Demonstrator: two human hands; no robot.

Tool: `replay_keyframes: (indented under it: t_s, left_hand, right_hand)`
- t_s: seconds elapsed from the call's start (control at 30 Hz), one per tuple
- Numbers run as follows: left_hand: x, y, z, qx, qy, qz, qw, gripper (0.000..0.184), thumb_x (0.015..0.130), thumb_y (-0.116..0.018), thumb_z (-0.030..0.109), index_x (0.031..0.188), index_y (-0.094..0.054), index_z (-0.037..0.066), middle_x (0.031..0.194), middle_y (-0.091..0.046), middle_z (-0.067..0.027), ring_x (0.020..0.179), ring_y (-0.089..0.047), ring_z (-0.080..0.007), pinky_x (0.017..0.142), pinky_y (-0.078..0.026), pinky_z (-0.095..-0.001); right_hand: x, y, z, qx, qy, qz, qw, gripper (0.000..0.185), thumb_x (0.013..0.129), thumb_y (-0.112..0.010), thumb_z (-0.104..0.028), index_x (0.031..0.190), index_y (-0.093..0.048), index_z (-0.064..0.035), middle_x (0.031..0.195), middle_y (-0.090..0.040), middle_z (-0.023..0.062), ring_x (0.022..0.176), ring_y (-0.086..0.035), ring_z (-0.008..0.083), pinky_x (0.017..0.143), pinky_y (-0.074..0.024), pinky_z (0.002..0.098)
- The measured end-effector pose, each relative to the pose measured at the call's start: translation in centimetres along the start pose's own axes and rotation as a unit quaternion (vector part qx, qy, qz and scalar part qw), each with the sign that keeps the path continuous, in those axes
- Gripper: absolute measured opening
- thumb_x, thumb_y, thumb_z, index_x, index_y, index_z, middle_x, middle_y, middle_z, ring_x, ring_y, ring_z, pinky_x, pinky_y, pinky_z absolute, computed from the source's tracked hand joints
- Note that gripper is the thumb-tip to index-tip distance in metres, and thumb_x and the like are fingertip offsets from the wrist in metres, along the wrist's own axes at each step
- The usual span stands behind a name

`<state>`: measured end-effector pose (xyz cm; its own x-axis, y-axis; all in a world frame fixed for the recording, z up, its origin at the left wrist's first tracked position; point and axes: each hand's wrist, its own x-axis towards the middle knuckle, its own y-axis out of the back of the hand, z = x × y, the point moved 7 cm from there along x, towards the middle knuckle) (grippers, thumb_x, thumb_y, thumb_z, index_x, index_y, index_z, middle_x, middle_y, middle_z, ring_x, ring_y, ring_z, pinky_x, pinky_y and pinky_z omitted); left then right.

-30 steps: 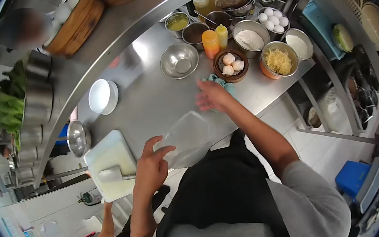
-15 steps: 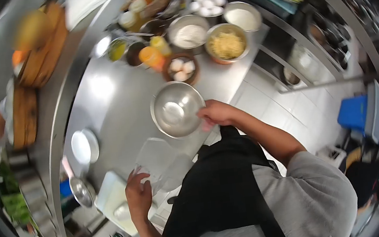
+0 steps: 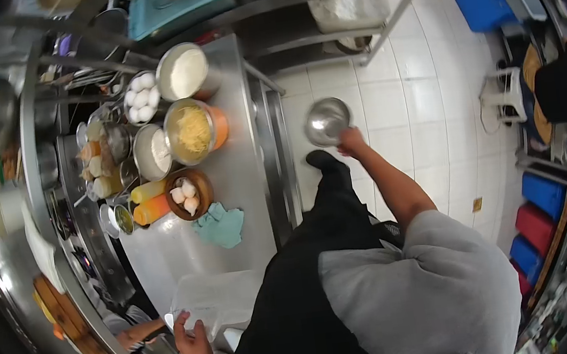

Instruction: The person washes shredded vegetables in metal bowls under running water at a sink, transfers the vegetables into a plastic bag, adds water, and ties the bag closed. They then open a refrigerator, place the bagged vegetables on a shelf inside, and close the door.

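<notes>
Left of the left fingers, close by, the bare forearm of another person; well ahead of the same fingers, on the steel counter, an orange squeeze bottle beside a yellow squeeze bottle, with white eggs in a bowl farther off; next, at the near end of the counter, the left hand, fingers half curled and thumb held apart, at the edge of a clear plastic sheet; cannot tell whether pinching it or only touching it; ahead of these fingers, past the sheet, a round brown basket with pale dumplings inside, and yellow shreds in a bowl beyond; between basket and left fingers, a crumpled green cloth; farther right, out over the white floor tiles and clear of the counter, a steel bowl, mouth upward, at the fingertips of the right hand; gripped there by the near rim, with fingers closed; well to the right of those fingers, a white stool, then a person in black.
</notes>
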<state>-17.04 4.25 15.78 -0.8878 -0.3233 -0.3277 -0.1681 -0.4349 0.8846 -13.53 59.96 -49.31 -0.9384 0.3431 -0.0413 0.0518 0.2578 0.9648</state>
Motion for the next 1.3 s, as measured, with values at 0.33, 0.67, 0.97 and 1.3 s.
replay_keyframes:
  t_s: [0.33, 0.67, 0.97, 1.3]
  left_hand:
    - [-1.0, -1.7, 5.8, -0.057, -0.061, -0.014, 0.996, 0.015, 0.086, -0.071, 0.001, 0.1, -0.066, 0.003, 0.142, -0.062, -0.0193, 0.124, -0.06, -0.0266, 0.094, -0.051, -0.0337]
    - [-5.0, -0.6, -2.3, -0.273, -0.012, 0.055, 0.96, 0.025, 0.095, -0.07, 0.01, 0.118, -0.065, 0.0, 0.142, -0.058, -0.0143, 0.086, -0.064, -0.0132, 0.074, -0.055, -0.0279]
    - [-6.9, -1.4, -7.0, -0.341, -0.045, 0.097, 0.934, 0.038, 0.093, -0.067, 0.006, 0.131, -0.063, 0.002, 0.151, -0.051, -0.0149, 0.117, -0.061, -0.0208, 0.082, -0.06, -0.032]
    - [-7.1, -0.9, -9.0, -0.36, -0.071, 0.125, 0.922, 0.043, 0.09, -0.067, 0.0, 0.133, -0.064, 0.003, 0.157, -0.047, -0.0166, 0.086, -0.063, -0.0096, 0.068, -0.054, -0.0251]
  right_hand:
    - [19.6, 14.6, -22.1, 0.143, 0.141, -0.247, 0.948, 0.016, 0.091, -0.067, -0.018, 0.082, -0.072, -0.006, 0.077, -0.075, 0.0082, 0.058, -0.068, 0.0222, 0.057, -0.0579, 0.0341]
    - [9.7, 29.5, -20.1, 0.417, -0.094, -0.423, 0.799, 0.04, 0.097, -0.068, -0.038, 0.107, -0.073, 0.0007, 0.091, -0.075, 0.0164, 0.075, -0.072, 0.0259, 0.073, -0.0582, 0.0391]
    - [19.9, 46.6, -29.7, 0.19, 0.043, 0.004, 0.981, 0.03, 0.093, -0.069, -0.025, 0.102, -0.069, 0.0039, 0.087, -0.074, 0.019, 0.082, -0.075, 0.029, 0.073, -0.0586, 0.0401]
    - [19.6, 39.3, -29.6, 0.475, -0.09, -0.153, 0.862, 0.023, 0.093, -0.058, -0.012, 0.107, -0.061, 0.0058, 0.082, -0.073, 0.0142, 0.061, -0.073, 0.0223, 0.049, -0.0569, 0.0331]
